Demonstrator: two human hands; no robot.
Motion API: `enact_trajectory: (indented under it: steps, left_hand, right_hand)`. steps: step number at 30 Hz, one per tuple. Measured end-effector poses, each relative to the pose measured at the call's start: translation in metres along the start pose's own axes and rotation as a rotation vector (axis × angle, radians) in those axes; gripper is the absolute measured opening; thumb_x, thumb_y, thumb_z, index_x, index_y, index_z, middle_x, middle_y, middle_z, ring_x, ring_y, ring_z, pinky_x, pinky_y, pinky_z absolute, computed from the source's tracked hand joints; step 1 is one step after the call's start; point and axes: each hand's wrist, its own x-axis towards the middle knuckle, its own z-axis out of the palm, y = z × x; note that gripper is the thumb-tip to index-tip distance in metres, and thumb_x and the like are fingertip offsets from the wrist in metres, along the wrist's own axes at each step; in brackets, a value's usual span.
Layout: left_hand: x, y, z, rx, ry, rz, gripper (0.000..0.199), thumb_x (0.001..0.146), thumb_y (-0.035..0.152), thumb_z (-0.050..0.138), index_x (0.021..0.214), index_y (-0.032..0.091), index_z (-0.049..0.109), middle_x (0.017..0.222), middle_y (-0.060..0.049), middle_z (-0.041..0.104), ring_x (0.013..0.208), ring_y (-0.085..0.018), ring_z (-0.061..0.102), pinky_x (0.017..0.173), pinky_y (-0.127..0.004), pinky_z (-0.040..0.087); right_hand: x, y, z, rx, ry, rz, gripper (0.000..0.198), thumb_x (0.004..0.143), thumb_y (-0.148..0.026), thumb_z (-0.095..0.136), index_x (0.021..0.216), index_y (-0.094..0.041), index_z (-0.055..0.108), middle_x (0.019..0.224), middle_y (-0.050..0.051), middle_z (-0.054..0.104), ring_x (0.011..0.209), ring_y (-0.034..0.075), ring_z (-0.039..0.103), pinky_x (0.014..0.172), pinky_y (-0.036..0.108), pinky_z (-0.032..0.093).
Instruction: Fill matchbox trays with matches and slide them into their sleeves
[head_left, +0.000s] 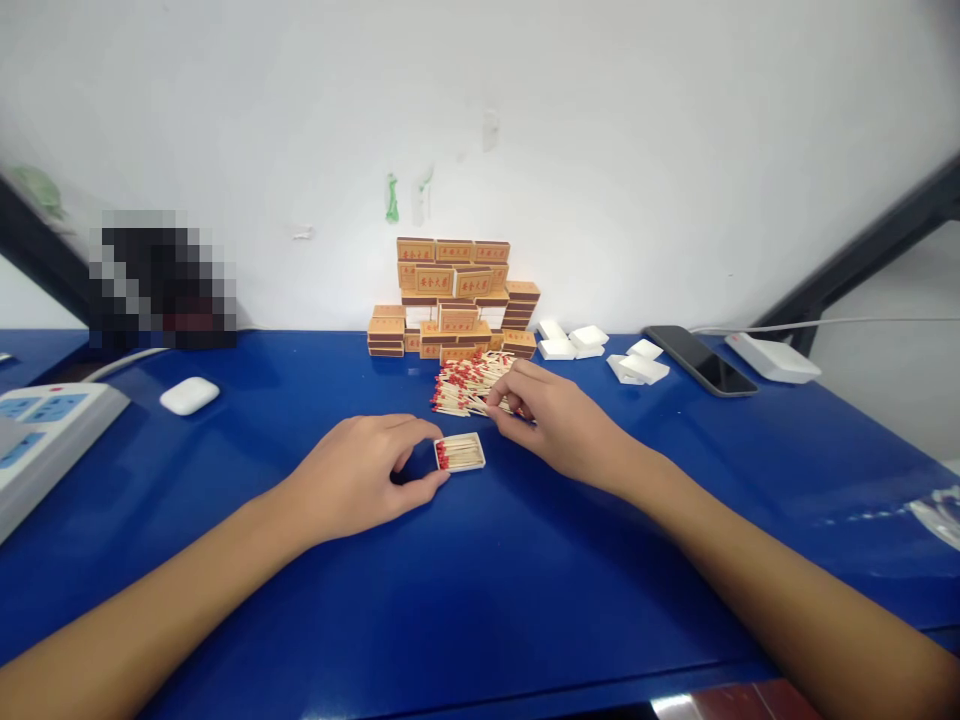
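Observation:
My left hand (pixel 367 475) grips the left end of a small white matchbox tray (pixel 482 455) between thumb and forefinger. The tray lies flat on the blue table, holding a layer of matches (pixel 461 453) with their red heads to the left. Beyond it is a loose heap of red-tipped matches (pixel 469 378). At the heap's near right edge, my right hand (pixel 551 415) has its thumb and fingertips pinched together on a match; the fingers partly hide it, so I cannot tell whether there is more than one.
Orange matchboxes (pixel 457 285) are stacked behind the heap, against the wall. White empty trays (pixel 574 342), a phone (pixel 701 360) and a white box (pixel 772 358) lie to the right. On the left are a white earbud case (pixel 190 396) and a power strip (pixel 56 430).

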Motion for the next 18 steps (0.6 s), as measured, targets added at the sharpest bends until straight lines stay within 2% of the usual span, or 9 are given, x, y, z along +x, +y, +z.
enact_trajectory:
  steps: [6,12,18]
  left_hand:
    - [0.000,-0.001,0.002,-0.007,0.021,0.011,0.028,0.094,0.040,0.066,0.114,0.022,0.073,0.068,0.005,0.054,0.058,-0.012,0.051,0.058,-0.026,0.035]
    - [-0.001,0.001,0.001,-0.015,0.013,0.016,0.026,0.095,0.040,0.065,0.112,0.022,0.073,0.069,0.005,0.056,0.058,-0.012,0.052,0.058,-0.026,0.036]
    - [-0.001,0.001,0.001,-0.008,0.006,0.018,0.027,0.095,0.040,0.065,0.114,0.022,0.073,0.071,0.004,0.058,0.060,-0.012,0.054,0.058,-0.025,0.037]
  right_hand:
    - [-0.008,-0.016,-0.008,0.113,-0.181,-0.043,0.004,0.094,-0.016,0.066,0.095,-0.019,0.064,0.092,0.001,0.059,0.077,0.014,0.055,0.069,0.026,0.041]
    - [-0.009,-0.024,0.001,0.052,-0.217,-0.052,0.007,0.094,-0.013,0.064,0.100,-0.017,0.065,0.097,0.004,0.061,0.075,0.014,0.055,0.067,0.027,0.041]
    - [-0.011,-0.027,0.000,0.030,-0.205,-0.081,0.012,0.101,-0.016,0.057,0.107,-0.016,0.067,0.104,0.006,0.062,0.077,0.014,0.058,0.069,0.028,0.043]
